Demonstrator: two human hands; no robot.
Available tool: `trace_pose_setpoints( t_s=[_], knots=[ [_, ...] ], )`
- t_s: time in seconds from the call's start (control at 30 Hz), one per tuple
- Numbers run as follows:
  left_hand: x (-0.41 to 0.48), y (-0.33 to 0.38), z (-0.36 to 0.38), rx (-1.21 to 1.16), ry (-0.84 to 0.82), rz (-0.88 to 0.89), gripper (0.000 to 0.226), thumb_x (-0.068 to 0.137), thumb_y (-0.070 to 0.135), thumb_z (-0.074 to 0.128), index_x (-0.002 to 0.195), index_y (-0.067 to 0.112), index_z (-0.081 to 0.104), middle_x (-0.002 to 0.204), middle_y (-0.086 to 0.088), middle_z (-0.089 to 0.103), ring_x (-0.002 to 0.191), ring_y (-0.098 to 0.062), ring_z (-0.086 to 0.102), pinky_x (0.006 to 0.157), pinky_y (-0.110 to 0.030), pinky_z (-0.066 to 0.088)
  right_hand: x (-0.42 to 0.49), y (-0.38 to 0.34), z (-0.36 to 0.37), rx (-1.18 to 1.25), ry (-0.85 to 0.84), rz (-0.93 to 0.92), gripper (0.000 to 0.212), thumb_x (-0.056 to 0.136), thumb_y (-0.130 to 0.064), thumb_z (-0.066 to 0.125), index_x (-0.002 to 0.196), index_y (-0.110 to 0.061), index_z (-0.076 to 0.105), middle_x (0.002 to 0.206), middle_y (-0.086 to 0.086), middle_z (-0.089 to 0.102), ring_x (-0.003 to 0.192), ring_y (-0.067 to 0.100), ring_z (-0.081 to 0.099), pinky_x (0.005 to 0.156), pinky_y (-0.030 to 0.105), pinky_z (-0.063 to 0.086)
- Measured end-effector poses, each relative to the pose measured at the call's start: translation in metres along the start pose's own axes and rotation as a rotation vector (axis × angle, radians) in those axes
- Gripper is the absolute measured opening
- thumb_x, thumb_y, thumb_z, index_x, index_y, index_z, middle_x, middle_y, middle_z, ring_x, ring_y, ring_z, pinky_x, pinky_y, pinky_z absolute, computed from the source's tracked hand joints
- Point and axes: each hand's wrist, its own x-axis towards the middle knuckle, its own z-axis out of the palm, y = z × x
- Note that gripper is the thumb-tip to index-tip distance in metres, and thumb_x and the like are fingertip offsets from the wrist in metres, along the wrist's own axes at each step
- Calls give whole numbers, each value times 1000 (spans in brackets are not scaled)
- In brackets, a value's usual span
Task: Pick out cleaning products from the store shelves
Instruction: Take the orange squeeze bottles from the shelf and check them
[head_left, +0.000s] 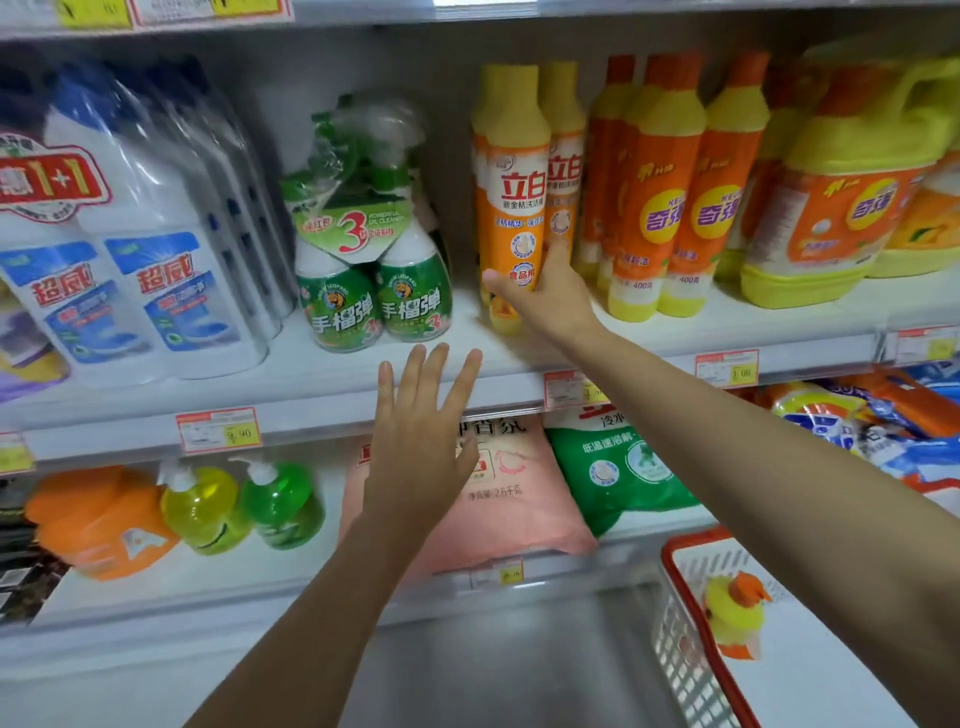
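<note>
Setting: a store aisle with white shelves, where the upper shelf (311, 410) is packed with cleaning products and carries price tags along its front edge.
Right fingers (558, 257): curled round the lower part of the orange bottle (511, 208), thumb on its left side and the others on its right.
Right hand (545, 296): it grips the orange bottle low down, with the arm reaching in from the lower right.
Orange bottle: tall and slim with a yellow cap; it stands upright on the upper shelf at the front of its row, with a twin bottle (563, 156) touching it just behind.
Left fingers (415, 374): straight and spread, holding nothing.
Left hand (421, 431): it hovers below and to the left of the orange bottle, in front of the shelf edge.
Left of the orange bottle: a wrapped green spray pair (363, 291) is near, and white bottles (156, 291) stand farther along.
Right of the orange bottle: a row of orange-and-yellow bottles (670, 208) is just beside it, then a yellow jug (841, 208).
Below the orange bottle: a pink bag (514, 499) and a green bag (613, 467) lie on the lower shelf.
Basket (691, 613): red-rimmed, well below and to the right of the orange bottle, with a yellow item inside.
Handling: the bottle is probably stiff plastic, fairly heavy with liquid, and its glossy label looks slippery.
Hold: because the grip is low, the tall bottle may tip. A wrap nearer mid-body would steady it, and the free hand could support the base.
</note>
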Motion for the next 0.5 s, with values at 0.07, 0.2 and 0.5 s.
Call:
trace_pose_setpoints(
  t_s=[0.07, 0.2, 0.5],
  knots=[
    [0, 0, 0, 5, 4, 4, 90, 74, 32, 72, 152, 22, 28, 150, -14, 38, 142, -37, 30, 118, -57, 17, 1, -2, 2, -118, 41, 2, 64, 84, -46, 73, 132, -12, 47, 130, 8, 62, 114, 25, 62, 97, 41, 51],
    [0, -4, -5, -32, -4, 26, 85, 79, 34, 68, 152, 24, 27, 152, -13, 37, 142, -34, 30, 119, -54, 15, -14, -3, -3, -36, 103, -30, 58, 79, -48, 77, 122, -15, 57, 119, 3, 69, 101, 17, 67, 90, 38, 55],
    [-4, -3, -45, -694, 243, -145, 57, 92, 35, 56, 143, 14, 43, 149, -7, 42, 139, -22, 33, 116, -45, 27, -46, -31, -23, 437, 86, 95, 42, 82, -32, 78, 114, -12, 60, 109, 6, 73, 98, 19, 72, 89, 46, 58]
  ],
)
